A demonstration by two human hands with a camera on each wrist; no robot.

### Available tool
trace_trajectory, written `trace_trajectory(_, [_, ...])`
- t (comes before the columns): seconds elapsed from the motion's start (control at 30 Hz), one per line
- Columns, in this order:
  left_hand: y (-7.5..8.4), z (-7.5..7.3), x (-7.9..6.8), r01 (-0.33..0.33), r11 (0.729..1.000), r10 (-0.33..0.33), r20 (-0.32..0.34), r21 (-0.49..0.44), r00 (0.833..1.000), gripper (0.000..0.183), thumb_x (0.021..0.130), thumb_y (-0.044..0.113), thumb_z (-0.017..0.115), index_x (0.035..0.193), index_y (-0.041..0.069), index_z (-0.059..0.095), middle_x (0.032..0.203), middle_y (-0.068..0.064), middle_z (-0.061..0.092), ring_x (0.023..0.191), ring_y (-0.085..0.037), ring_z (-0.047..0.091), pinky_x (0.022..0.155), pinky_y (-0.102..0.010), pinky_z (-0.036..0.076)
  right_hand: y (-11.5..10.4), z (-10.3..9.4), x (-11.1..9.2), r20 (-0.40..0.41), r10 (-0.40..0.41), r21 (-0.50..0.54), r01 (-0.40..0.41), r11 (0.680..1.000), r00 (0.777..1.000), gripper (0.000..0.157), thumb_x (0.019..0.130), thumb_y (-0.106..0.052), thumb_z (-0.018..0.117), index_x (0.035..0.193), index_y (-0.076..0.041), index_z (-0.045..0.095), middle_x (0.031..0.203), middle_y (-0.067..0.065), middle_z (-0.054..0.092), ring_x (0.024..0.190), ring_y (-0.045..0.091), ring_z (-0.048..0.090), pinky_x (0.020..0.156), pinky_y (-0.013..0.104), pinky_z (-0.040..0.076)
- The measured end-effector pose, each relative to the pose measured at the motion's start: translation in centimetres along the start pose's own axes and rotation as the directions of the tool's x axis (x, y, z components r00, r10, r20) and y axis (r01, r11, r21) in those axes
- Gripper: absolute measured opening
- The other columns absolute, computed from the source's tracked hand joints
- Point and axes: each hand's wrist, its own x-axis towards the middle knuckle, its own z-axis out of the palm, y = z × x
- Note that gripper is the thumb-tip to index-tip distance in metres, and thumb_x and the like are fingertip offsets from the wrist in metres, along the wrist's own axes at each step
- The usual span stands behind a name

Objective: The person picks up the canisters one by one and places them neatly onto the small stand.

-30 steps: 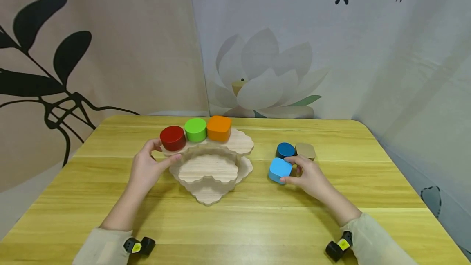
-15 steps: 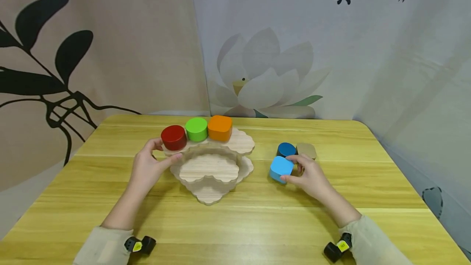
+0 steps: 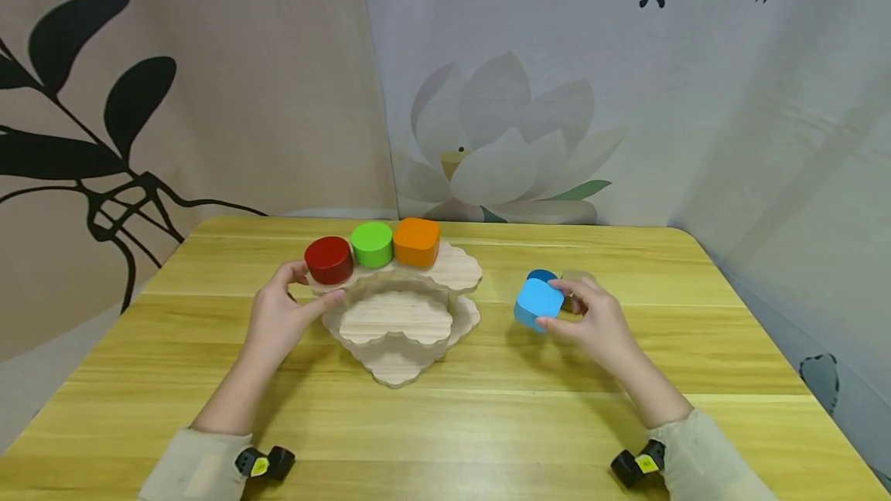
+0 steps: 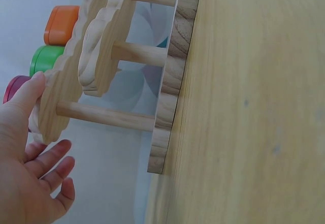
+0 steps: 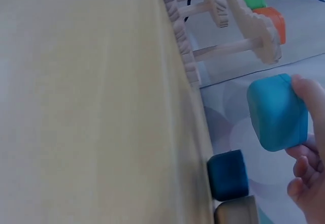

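Note:
In the head view, my right hand (image 3: pixel 597 325) pinches a light blue rounded-square block (image 3: pixel 537 300) between thumb and fingers. The right wrist view shows this block (image 5: pixel 278 113) raised above the tabletop. My left hand (image 3: pixel 278 319) grips the left end of the upper tier of a pale wooden tiered stand (image 3: pixel 394 317) with scalloped edges. Dowels (image 4: pixel 137 54) join its tiers to the base in the left wrist view. On the upper tier sit a red round block (image 3: pixel 329 260), a green round block (image 3: pixel 372 244) and an orange rounded-square block (image 3: pixel 416 243), from left to right.
Behind the light blue block, a dark blue round block (image 3: pixel 542 274) stands on the wooden table (image 3: pixel 445 439). Beside it is a tan block (image 5: pixel 237 211), mostly covered by my right hand in the head view. A printed curtain (image 3: pixel 501 130) hangs behind the table.
My right hand has lifted the light blue block off the table and moved it slightly away from me, partly covering the dark blue block. The left hand keeps its place on the stand.

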Motion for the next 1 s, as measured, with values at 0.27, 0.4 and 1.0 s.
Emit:
trace_trajectory(0.27, [0.0, 0.0, 0.1, -0.001, 1.0, 0.001, 0.0, 0.007, 1.0, 0.07, 0.076, 0.045, 0.079, 0.124, 0.003, 0.053, 0.109, -0.011, 0.053, 0.07, -0.021, 0.041, 0.055, -0.029, 0.037, -1.8, -0.3, 0.9, -0.055, -0.024, -0.014, 0.024, 1.0, 0.998, 0.05, 0.071, -0.018, 0.086, 0.116, -0.008, 0.066, 0.081, 0.002, 0.046, 0.071, 0.027, 0.045, 0.059, 0.028, 0.036])
trace_trajectory(0.4, [0.0, 0.0, 0.0, -0.003, 1.0, 0.003, -0.001, 0.006, 1.0, 0.068, 0.076, 0.044, 0.079, 0.124, 0.003, 0.053, 0.109, -0.011, 0.054, 0.07, -0.022, 0.041, 0.055, -0.029, 0.037, -2.8, -0.4, 1.5, -0.053, -0.012, -0.015, 0.012, 1.0, 0.999, 0.051, 0.073, -0.021, 0.085, 0.118, -0.008, 0.065, 0.082, 0.004, 0.045, 0.072, 0.027, 0.044, 0.059, 0.03, 0.035])
trace_trajectory(1.0, [0.0, 0.0, 0.0, -0.004, 1.0, 0.004, -0.003, 0.003, 1.0, 0.065, 0.077, 0.039, 0.08, 0.123, 0.003, 0.053, 0.108, -0.011, 0.054, 0.069, -0.021, 0.042, 0.054, -0.028, 0.038, -7.0, 0.5, 4.2, -0.087, -0.076, 0.029, 0.079, 0.996, 0.993, 0.051, 0.071, -0.024, 0.086, 0.116, -0.01, 0.067, 0.08, 0.004, 0.044, 0.069, 0.018, 0.041, 0.058, 0.03, 0.033])
